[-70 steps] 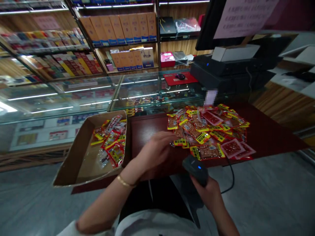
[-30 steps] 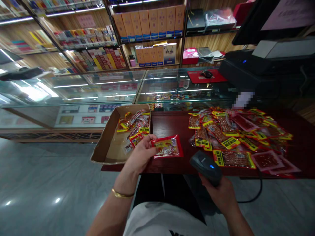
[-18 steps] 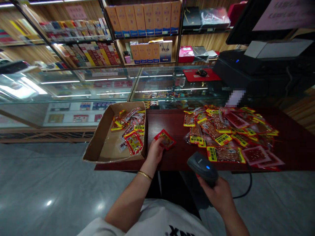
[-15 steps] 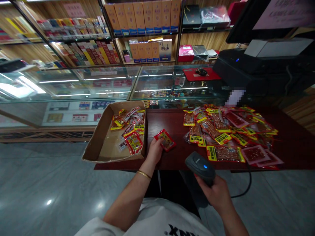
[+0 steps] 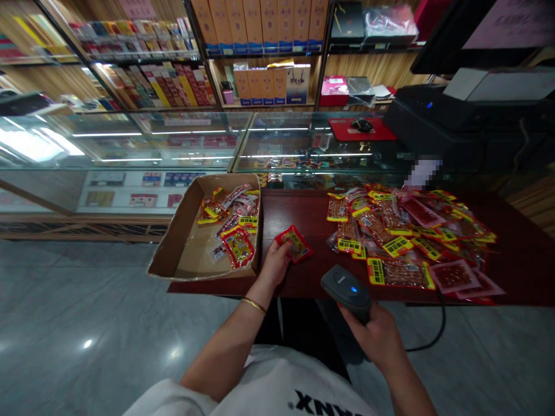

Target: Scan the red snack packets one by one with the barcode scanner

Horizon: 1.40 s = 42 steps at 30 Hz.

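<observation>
My left hand [image 5: 276,263] pinches the near left edge of a small red snack packet [image 5: 296,244], just above the dark red tabletop [image 5: 291,209] or resting on it; I cannot tell which. In my right hand [image 5: 378,332] is a black barcode scanner [image 5: 347,289] with a blue light on top, its head pointing left toward the packet. Left of the packet stands an open cardboard box [image 5: 182,254] with several snack packets [image 5: 237,245] inside. On the right lies a loose heap of red and yellow snack packets [image 5: 385,222].
A glass display counter [image 5: 173,144] runs behind the table. On it are a computer mouse [image 5: 361,125] on a red mat and a dark machine [image 5: 451,127] under a monitor. Shelves of boxes [image 5: 269,26] line the wall. The scanner's cable [image 5: 436,338] hangs off the front edge.
The scanner has shifted slightly left, closer to the packet in my left hand. My left hand still holds that packet, tilted a little differently. The whole view has shifted slightly.
</observation>
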### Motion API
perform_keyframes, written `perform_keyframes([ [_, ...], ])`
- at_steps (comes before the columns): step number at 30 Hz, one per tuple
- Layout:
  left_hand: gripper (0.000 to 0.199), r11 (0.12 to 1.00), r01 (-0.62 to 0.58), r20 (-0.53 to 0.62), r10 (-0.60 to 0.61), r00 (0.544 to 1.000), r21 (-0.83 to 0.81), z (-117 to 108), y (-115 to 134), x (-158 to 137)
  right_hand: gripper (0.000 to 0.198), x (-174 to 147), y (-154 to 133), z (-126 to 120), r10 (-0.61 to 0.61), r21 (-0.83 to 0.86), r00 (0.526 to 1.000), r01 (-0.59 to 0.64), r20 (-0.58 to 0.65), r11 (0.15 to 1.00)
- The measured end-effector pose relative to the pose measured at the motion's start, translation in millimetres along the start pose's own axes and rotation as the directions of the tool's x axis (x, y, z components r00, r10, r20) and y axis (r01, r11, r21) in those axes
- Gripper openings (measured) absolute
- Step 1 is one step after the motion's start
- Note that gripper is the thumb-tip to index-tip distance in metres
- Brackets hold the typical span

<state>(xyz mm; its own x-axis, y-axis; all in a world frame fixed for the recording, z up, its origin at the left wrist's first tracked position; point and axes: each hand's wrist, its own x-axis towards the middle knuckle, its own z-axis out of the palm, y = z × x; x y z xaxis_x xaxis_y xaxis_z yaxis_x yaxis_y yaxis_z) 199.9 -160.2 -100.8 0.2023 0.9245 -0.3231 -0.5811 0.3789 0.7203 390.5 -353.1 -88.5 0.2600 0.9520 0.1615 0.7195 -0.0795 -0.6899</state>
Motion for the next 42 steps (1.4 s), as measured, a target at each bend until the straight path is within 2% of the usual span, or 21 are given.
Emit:
perform_keyframes([
  [4,0.044,1.000,0.002,-0.032,-0.002,0.999,0.009,1,-2,2,0.038,-2,2,-3,0.002,-0.019,1.000,-0.002,0.009,1.000],
  [13,0.044,1.000,-0.015,-0.023,0.015,1.000,0.017,4,1,-1,0.037,3,-2,-7,0.014,-0.029,1.000,-0.014,0.003,0.999],
  [19,0.037,0.997,-0.002,-0.057,0.006,0.998,0.074,9,2,0,0.032,3,-7,-12,0.058,0.028,0.997,-0.057,-0.051,0.998],
  [22,0.034,0.990,0.030,-0.031,-0.026,0.999,0.138,29,2,6,0.031,-2,-8,-17,0.077,0.086,0.993,-0.069,-0.087,0.994],
  [26,0.034,0.975,0.048,0.095,-0.070,0.993,0.215,77,-5,21,0.029,-8,-8,-24,0.113,0.161,0.986,-0.092,-0.124,0.983],
  [31,0.031,0.956,0.175,0.082,-0.199,0.977,0.236,132,-28,27,0.026,-16,-1,-32,0.175,0.193,0.971,-0.143,-0.162,0.971],
  [34,0.033,0.938,0.255,0.089,-0.283,0.955,0.235,146,-46,18,0.024,-20,6,-35,0.165,0.196,0.972,-0.131,-0.168,0.972],
  [37,0.031,0.930,0.284,0.089,-0.311,0.946,0.234,155,-66,12,0.022,-22,11,-38,0.165,0.190,0.967,-0.128,-0.196,0.973],
  [42,0.029,0.958,0.233,0.080,-0.248,0.965,0.167,175,-92,14,0.022,-25,17,-41,0.182,0.174,0.958,-0.144,-0.223,0.974],
])
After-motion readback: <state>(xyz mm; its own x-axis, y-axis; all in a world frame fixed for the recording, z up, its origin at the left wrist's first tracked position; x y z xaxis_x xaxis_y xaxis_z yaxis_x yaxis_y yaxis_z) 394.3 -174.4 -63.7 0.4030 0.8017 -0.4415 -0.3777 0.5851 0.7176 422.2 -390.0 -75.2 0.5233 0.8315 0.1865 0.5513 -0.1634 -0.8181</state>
